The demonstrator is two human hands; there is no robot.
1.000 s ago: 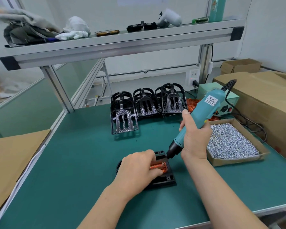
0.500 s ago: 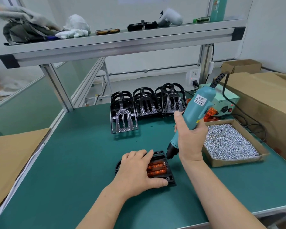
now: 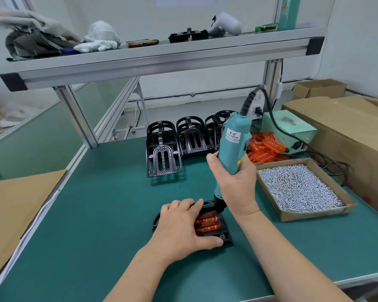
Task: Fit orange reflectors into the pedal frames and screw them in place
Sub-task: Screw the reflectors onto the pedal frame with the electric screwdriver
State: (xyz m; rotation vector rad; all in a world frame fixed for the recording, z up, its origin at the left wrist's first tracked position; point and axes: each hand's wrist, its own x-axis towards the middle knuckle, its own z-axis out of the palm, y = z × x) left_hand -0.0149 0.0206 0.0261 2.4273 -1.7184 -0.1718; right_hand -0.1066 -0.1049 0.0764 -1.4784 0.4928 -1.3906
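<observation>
While left hand [image 3: 179, 225] presses flat on pedal frame [image 3: 226, 237] with orange reflector [image 3: 206, 225] on desk [image 3: 96, 214], right hand [image 3: 236, 186] grips screwdriver [image 3: 231, 147], tip at frame's far corner.

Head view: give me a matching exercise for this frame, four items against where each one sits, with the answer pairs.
Items:
1 electric screwdriver
2 screw box
3 loose orange reflectors
4 phone

Places:
A on the upper shelf
B gripped in the right hand
C heaped behind the screw box
D on the table, right of the right hand

Pairs: 1-B, 2-D, 3-C, 4-A
</observation>
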